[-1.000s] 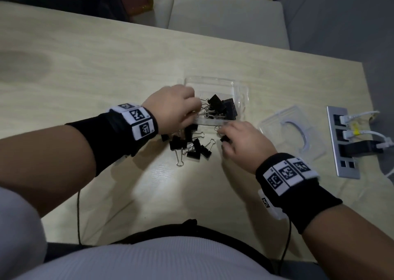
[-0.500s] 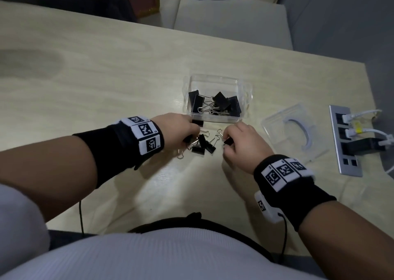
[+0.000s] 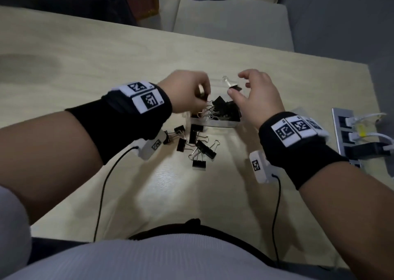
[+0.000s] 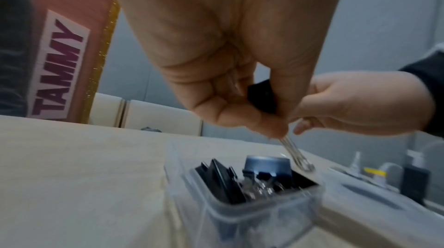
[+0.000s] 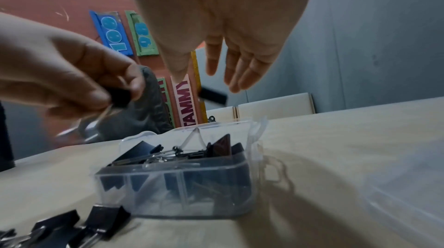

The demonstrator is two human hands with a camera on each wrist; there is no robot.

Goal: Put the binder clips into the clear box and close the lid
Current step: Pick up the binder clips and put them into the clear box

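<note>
The clear box [image 3: 213,123] holds several black binder clips. Over its left end my left hand [image 3: 202,96] pinches a black binder clip [image 4: 261,98], whose wire handles hang down toward the box [image 4: 240,214]. Over the right end my right hand [image 3: 239,83] is spread with straight fingers [image 5: 235,79] and holds nothing. Another clip [image 3: 234,87] shows in the air beside that thumb, above the box. More loose clips [image 3: 198,149] lie on the table just in front of the box. The clear lid [image 4: 360,195] lies flat to the right of the box, mostly hidden behind my right wrist in the head view.
A metal socket panel [image 3: 349,139] with white plugs and a black adapter is set into the table at the right edge. A pale chair [image 3: 230,17] stands beyond the far edge. Thin black cables hang from both wrist cameras.
Both hands rose from the pile of clips on the table to above the box. The left brought a clip along; the right opened its fingers and let go of its clip.
</note>
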